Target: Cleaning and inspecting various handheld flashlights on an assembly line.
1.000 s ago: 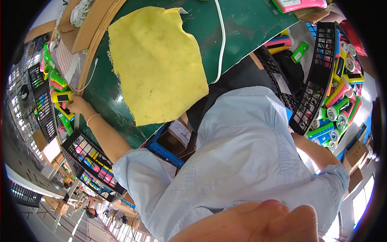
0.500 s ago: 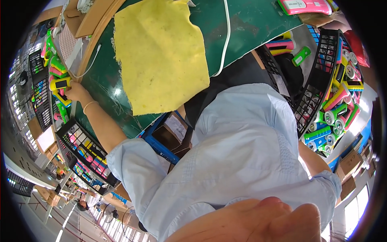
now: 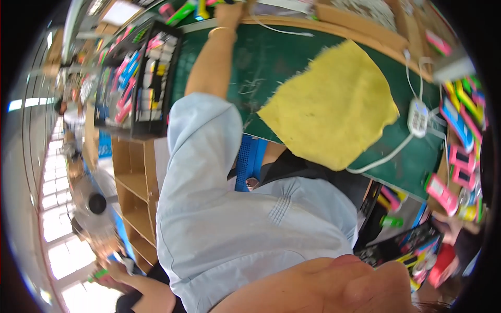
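- The left hand [image 3: 231, 11] reaches up to the far edge of the green tabletop [image 3: 271, 68], a thin bangle [image 3: 222, 31] on its wrist; it sits at the rim of the view, so I cannot tell whether its fingers are clenched on something or loose.
- It ends up among a clutter of small pink and green items [image 3: 182, 9] along that far edge, touching or just beside them; which one it meets is too blurred to say.
- The right hand is not in view; only the pale blue shirt sleeve [image 3: 195, 135] of the reaching arm and the shirt front fill the lower middle.
- A yellow cloth [image 3: 334, 112] lies flat on the tabletop, one corner hanging over the near edge, probably spread as a soft pad to work on.
- A white power strip [image 3: 418, 116] rests just beside the cloth with its white cable [image 3: 381, 156] looping off the near edge, kept close to the working spot.
- A black crate [image 3: 138, 78] of coloured small devices stands upright to the left of the arm, within easy reach.
- More pink and green devices [image 3: 459, 120] crowd the right end of the tabletop.
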A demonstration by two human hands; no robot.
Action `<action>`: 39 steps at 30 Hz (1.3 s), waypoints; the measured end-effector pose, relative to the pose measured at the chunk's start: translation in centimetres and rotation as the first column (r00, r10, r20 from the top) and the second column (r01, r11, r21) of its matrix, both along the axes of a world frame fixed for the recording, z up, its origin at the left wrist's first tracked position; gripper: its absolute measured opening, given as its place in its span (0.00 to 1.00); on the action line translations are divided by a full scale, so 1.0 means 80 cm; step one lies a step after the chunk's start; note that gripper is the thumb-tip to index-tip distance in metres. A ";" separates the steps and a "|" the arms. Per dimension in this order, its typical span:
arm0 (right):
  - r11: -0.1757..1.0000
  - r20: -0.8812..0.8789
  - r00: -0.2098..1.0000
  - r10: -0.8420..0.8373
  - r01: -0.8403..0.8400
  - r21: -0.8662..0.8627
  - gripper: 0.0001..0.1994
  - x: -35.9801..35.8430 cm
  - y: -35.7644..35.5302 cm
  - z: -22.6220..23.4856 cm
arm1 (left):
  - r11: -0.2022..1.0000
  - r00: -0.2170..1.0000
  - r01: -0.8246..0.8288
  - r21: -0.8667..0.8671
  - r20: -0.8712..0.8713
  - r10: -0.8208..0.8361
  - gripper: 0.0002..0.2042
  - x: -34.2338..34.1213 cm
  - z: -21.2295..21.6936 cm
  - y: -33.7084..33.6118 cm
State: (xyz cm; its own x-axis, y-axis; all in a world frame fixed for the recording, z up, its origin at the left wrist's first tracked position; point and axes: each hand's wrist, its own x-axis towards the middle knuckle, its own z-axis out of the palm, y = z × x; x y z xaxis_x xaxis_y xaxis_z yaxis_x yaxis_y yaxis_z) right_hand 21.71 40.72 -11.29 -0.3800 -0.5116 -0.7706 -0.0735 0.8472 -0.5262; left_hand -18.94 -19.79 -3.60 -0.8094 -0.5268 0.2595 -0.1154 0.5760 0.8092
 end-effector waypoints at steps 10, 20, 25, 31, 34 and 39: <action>0.986 -0.154 0.978 0.143 -0.154 -0.059 0.14 -0.130 -0.035 0.083 | 0.517 0.873 0.447 0.730 -0.481 -0.076 0.15 0.069 0.060 0.010; 0.125 0.359 0.837 -0.414 0.443 -0.888 0.30 -0.210 -0.272 0.167 | -0.487 0.704 0.225 0.844 -0.486 -0.518 0.33 0.341 0.065 0.272; -0.225 0.369 0.789 -0.491 0.294 -0.929 0.21 -0.146 -0.287 0.202 | -0.495 0.264 0.314 0.810 -0.575 -0.774 0.33 0.409 0.035 0.295; 0.478 -0.265 0.671 -0.693 0.153 -0.865 0.16 -0.144 -0.283 0.147 | 0.234 0.724 0.634 0.737 -0.460 -0.514 0.30 0.382 0.040 0.289; 0.533 -0.175 0.793 -0.584 0.211 -0.819 0.17 -0.124 -0.283 0.144 | 0.148 0.764 0.488 0.860 -0.338 -0.550 0.24 0.379 0.050 0.304; 0.823 -0.645 0.715 -0.269 -0.178 -0.540 0.12 -0.124 -0.224 0.156 | -0.017 0.810 0.370 0.929 -0.331 -0.485 0.17 0.353 0.049 0.298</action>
State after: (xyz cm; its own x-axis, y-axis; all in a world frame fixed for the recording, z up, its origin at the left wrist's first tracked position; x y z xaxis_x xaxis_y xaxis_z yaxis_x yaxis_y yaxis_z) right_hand 11.79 22.77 1.18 -0.7015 -0.7049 0.1052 -0.5592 0.4529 -0.6944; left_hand 9.33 4.03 0.32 -0.9684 0.1743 -0.1786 -0.2494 -0.6614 0.7073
